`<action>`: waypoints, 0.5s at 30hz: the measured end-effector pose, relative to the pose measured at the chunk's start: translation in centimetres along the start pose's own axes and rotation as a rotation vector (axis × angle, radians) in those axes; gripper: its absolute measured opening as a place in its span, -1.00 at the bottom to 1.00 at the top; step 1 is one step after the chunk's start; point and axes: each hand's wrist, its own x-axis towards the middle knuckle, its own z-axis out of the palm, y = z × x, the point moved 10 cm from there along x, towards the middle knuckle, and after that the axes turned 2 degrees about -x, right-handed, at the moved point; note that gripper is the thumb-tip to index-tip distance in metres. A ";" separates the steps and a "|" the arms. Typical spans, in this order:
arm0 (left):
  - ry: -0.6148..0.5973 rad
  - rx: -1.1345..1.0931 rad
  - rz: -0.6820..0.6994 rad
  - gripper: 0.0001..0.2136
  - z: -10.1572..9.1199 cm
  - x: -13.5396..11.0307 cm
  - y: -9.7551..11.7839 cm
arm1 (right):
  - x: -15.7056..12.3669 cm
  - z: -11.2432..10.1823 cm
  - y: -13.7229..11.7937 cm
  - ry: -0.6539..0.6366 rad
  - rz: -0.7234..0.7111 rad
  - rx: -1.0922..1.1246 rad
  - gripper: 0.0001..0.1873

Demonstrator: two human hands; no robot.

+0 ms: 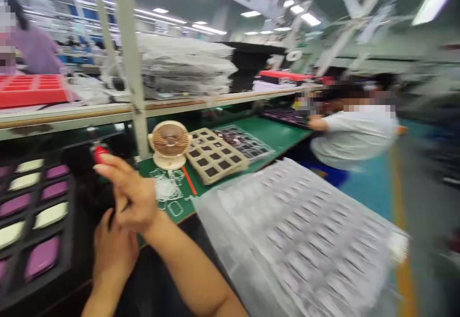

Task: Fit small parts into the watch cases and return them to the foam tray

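Observation:
My right hand (131,192) is raised with its fingers together, and its fingertips lie just below a small red object (99,153). Under it is my left hand (115,252), its fingers rising toward my right palm. A thin dark item (112,217) shows between my hands, but I cannot tell which hand holds it. To their left stands a black tray (66,221) with purple and cream pieces in its compartments. Clear plastic frames (166,188) lie on the green mat (273,137) beyond my hands.
A tan desk fan (170,140), a beige grid tray (215,156) and a clear tray of dark parts (244,143) stand on the mat. A large plastic-covered stack (287,240) lies to the right. A co-worker in white (354,135) sits beyond it. A shelf (72,115) runs overhead.

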 end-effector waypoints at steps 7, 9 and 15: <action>-0.027 0.121 -0.079 -0.63 -1.6 1.1 0.9 | 0.5 -2.4 0.1 0.229 -0.122 0.210 -0.40; -0.025 0.095 -0.098 -0.61 -1.8 1.0 0.9 | 0.6 -2.5 0.2 0.233 -0.107 0.181 -0.42; -0.024 0.043 -0.108 -0.57 -1.4 0.9 0.6 | 1.6 -3.1 1.2 0.247 -0.076 0.116 -0.58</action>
